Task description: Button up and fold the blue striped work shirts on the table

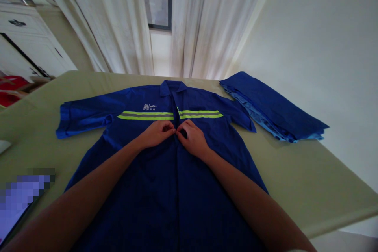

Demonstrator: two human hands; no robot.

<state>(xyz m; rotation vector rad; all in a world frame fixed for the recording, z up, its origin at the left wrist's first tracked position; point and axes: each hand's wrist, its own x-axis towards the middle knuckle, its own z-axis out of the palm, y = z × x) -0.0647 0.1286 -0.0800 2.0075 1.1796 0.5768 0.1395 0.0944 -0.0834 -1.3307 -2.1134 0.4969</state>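
A dark blue work shirt [141, 177] lies face up, its collar toward the far edge of the table. Yellow-green reflective bands cross the chest, and a small white logo sits above the band on the left. At the front opening, just below the bands, my left hand [158, 132] pinches the placket edge between thumb and fingers. Right beside it, my right hand [191, 138] grips the other side of the placket, fingertips nearly touching those of the left. Whether a button is between the fingertips I cannot make out. Above the hands the opening gapes slightly.
On the table [295, 181], a pile of folded blue clothes [274, 106] lies at the far right. A pixelated screen device [22, 204] rests at the near left. Beyond the table stand curtains [118, 19], a white cabinet [32, 39] and red items [13, 84]; a wall is on the right.
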